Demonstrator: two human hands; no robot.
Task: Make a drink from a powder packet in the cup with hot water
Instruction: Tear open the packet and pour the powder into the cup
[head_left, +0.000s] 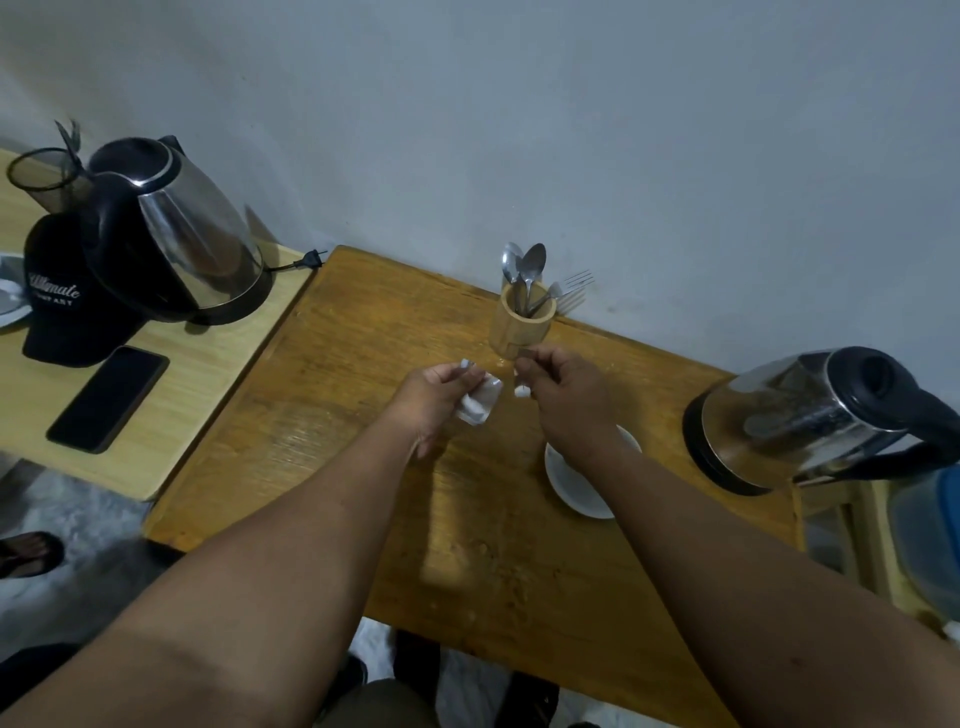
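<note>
Both hands over the desk (363, 467) middle, toward the wall edge. Left hand (434, 397) pinching a small white packet (480, 402), crumpled, held above the wood. Right hand (563, 395) with fingers curled, pinching a tiny white scrap (521, 391) just beside the packet; torn-off strip or not, cannot tell. White cup (576, 486) on the desk under the right wrist, partly hidden by the forearm, toward the right edge. Steel kettle (800, 415) with black lid and handle at the right edge, near the cup. Wooden holder (519, 325) with spoons (527, 265) and forks (571, 286) at the wall edge, just beyond the hands. Second kettle (182, 228) on a paler side desk (171, 415) at left, plug (310, 258) lying loose by its corner. Black cap (62, 312) touching that kettle, phone (109, 397) face up near the front edge.
</note>
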